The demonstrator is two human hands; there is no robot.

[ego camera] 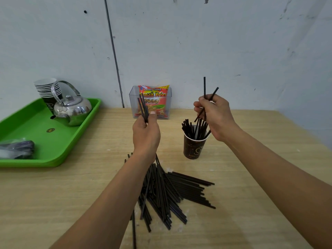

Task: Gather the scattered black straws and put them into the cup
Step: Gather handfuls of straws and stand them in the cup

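Note:
A heap of black straws (172,191) lies on the wooden table in front of me, partly hidden under my left forearm. A brown paper cup (193,147) stands upright to the right of centre, with several straws sticking out of it. My left hand (146,132) is raised above the table, closed around a small bunch of straws (143,108) that point up. My right hand (214,114) hovers just above the cup and pinches two straws (204,88); their lower ends reach down among the straws in the cup.
A green tray (36,130) at the left carries a metal kettle (71,109), a stack of paper cups (47,88) and a plastic bag. A clear box with a snack packet (152,103) stands against the wall. The table (251,194) edge runs along the right.

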